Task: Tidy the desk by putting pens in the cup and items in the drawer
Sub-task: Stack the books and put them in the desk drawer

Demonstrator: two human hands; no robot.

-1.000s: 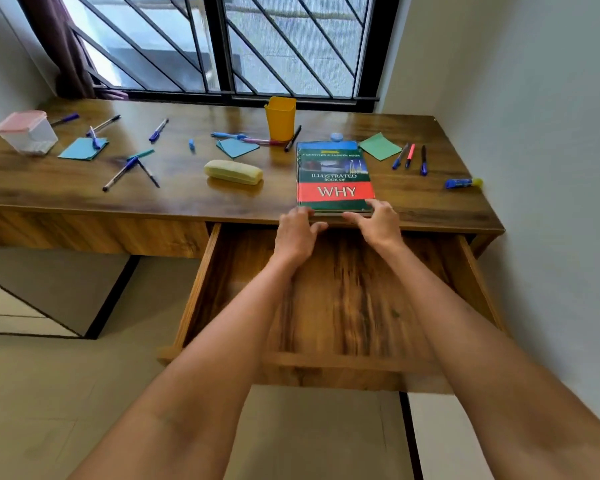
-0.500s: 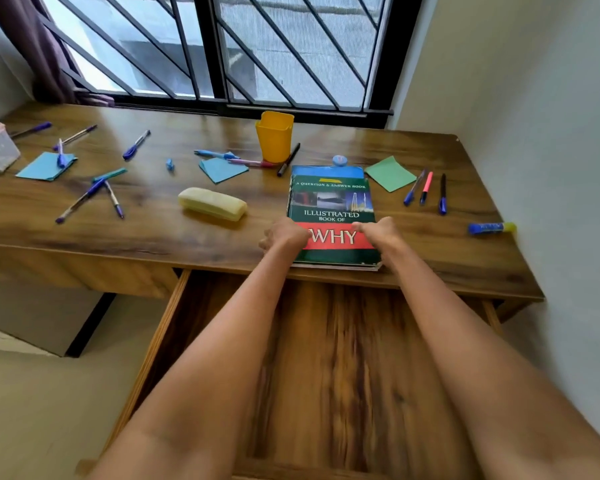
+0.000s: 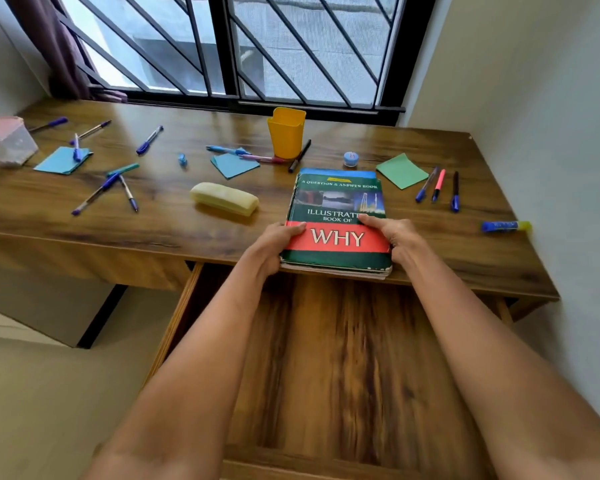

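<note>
Wooden bench (image 3: 465, 161) in a corner; barred window (image 3: 243, 46) behind, daylight in, purple curtain (image 3: 59, 53) left, pale walls (image 3: 534, 98), beige floor (image 3: 32, 393).

Barred window (image 3: 291, 46) and purple curtain (image 3: 59, 46) behind.

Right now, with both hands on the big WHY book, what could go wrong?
1. There is a thinner book under the WHY book; the left hand and right hand hold only the near corners, so one might slide out.
2. The near edge overhangs the open drawer and might drop hard.
</note>
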